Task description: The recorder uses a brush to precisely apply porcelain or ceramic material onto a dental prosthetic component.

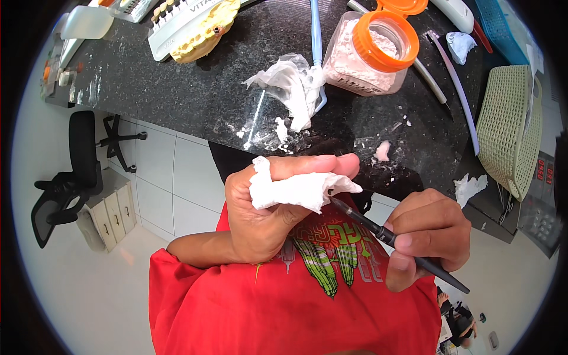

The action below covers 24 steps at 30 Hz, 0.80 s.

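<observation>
My left hand [254, 213] is closed around a crumpled white tissue [290, 189], fingertips showing just beyond it. In my right hand [426, 236] is a slim black brush-like tool [367, 222], its tip at the tissue's right end, partly hidden there. On the dark speckled counter [148, 83] beyond my hands lie a crumpled clear-and-white wrap [290, 89], a small pinkish lump [382, 151] and white scraps. An open clear jar of pink powder [361, 74] with an orange lid stands behind them.
At the back are a yellow dental model [201, 35] and shade guide [171, 26]. Pale blue [315, 29] and lilac tools [455, 89] lie nearby. A woven basket [503, 124] sits right. A black chair [77, 154] stands left; another person [458, 322] is at lower right.
</observation>
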{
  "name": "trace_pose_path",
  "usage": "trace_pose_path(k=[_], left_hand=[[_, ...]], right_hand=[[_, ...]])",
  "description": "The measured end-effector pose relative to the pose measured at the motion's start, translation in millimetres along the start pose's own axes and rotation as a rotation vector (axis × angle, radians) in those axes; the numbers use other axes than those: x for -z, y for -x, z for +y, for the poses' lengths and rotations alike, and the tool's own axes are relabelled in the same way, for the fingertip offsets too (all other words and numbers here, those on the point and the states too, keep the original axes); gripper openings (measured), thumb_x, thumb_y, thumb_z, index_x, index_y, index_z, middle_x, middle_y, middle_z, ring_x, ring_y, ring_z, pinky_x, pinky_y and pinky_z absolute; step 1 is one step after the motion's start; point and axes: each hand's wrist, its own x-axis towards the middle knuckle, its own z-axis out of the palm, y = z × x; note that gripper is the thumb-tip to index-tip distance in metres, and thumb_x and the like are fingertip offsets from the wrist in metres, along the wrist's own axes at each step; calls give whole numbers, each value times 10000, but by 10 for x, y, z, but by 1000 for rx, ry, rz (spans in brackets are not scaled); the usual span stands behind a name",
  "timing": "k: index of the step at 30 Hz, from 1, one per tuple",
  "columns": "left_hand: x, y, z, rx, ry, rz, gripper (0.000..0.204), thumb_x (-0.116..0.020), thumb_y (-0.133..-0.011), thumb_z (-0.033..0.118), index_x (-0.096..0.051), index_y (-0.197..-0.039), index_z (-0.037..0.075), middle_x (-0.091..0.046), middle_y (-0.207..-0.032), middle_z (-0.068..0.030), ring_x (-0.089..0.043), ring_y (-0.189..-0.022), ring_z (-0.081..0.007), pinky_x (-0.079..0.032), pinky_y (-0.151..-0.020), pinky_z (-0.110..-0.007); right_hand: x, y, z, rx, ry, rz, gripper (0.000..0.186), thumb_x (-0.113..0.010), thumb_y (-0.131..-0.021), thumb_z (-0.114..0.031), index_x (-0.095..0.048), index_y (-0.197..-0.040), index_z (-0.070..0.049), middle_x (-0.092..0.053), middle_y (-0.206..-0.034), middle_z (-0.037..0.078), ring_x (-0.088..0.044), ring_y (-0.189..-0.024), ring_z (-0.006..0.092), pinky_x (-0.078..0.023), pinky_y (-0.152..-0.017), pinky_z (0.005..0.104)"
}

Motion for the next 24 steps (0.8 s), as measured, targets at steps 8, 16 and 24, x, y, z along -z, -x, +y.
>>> trace_pose_path(k=[8, 16, 24], left_hand=[[6, -8, -31, -47, 134, -16, 283, -594, -800, -21, -542, -1073, -73, -574, -1069, -249, -575, -1018, -282, -484, -873, -366], [5, -7, -13, -24, 66, -7, 331, -632, -784, 70, -539, -1090, -14, -580, -1066, -237, -577, -998, -330, -481, -861, -431], [-5, 12, 116, 173, 185, 12, 396, -567, -860, 148, -444, -1220, 37, -539, -1164, -196, -497, -1103, -380, -456, -896, -461]], right_hand=[[-11, 14, 4, -7, -9, 26, 188, -664, -631, -21, -570, -795, -26, -568, -630, 79, -567, -470, 165, -479, -426, 245], [-6, 4, -2, -7, 3, 5, 193, -646, -628, -2, -575, -806, -23, -569, -643, 79, -568, -478, 165, -474, -426, 241], [-23, 17, 22, 79, 18, 84, 210, -653, -643, -10, -570, -836, -13, -558, -678, 80, -574, -508, 168, -477, -417, 229]])
